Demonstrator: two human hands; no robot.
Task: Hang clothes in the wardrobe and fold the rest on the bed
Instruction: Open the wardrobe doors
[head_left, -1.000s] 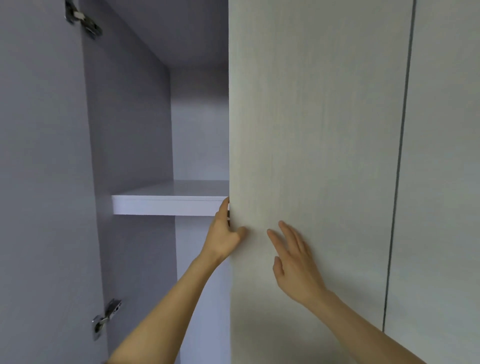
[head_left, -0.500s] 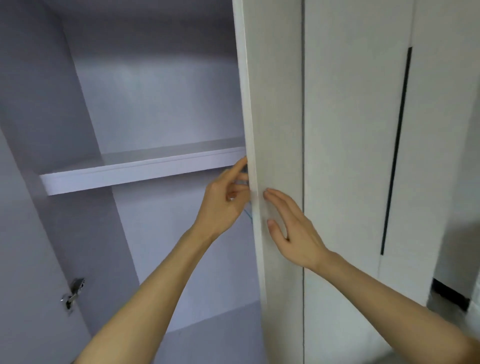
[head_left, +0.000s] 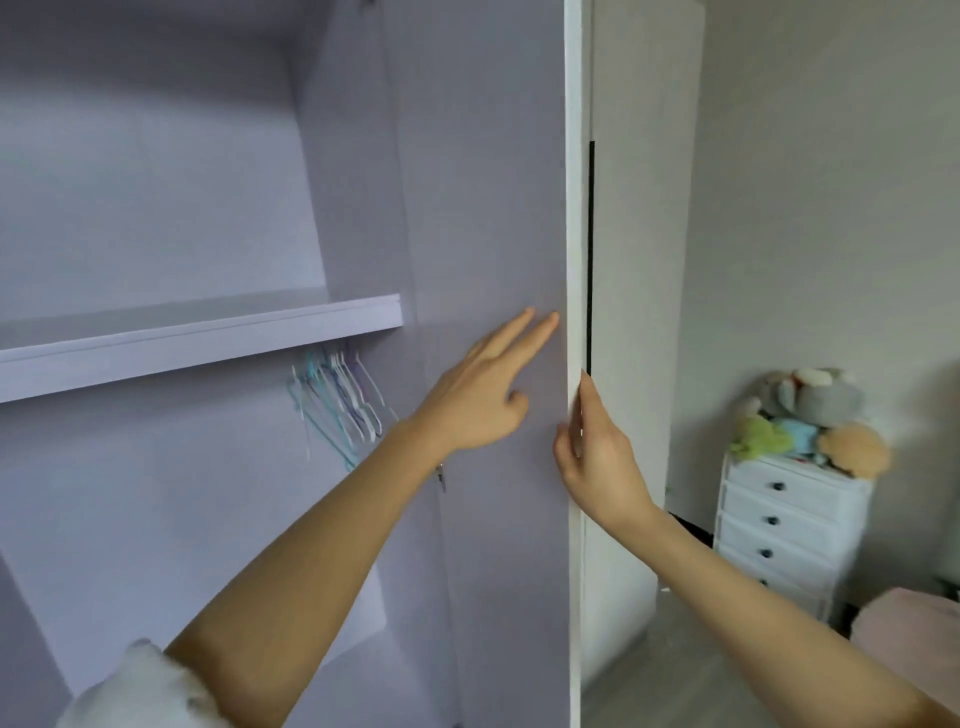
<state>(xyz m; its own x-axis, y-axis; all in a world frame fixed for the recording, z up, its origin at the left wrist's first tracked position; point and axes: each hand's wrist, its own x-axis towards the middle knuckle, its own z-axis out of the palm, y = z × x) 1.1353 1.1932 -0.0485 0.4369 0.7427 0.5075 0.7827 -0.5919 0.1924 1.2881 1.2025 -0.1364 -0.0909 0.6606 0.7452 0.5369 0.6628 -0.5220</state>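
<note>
The wardrobe stands open, its right door (head_left: 488, 208) swung out edge-on toward me. My left hand (head_left: 480, 395) lies flat with straight fingers against the door's inner grey face. My right hand (head_left: 597, 457) holds the door's white front edge, thumb on the inner side and fingers behind it. Under the inside shelf (head_left: 197, 338) hangs a bunch of empty hangers (head_left: 337, 405), white, teal and purple. No clothes show in the wardrobe.
A white chest of drawers (head_left: 784, 530) with soft toys (head_left: 810, 415) on top stands at the right wall. A pink bed corner (head_left: 909, 623) shows at the lower right. A second wardrobe door (head_left: 639, 260) is behind the open one.
The door has swung wide open to the right. My left hand went from its edge to its inner face. The hangers and the room on the right have come into sight.
</note>
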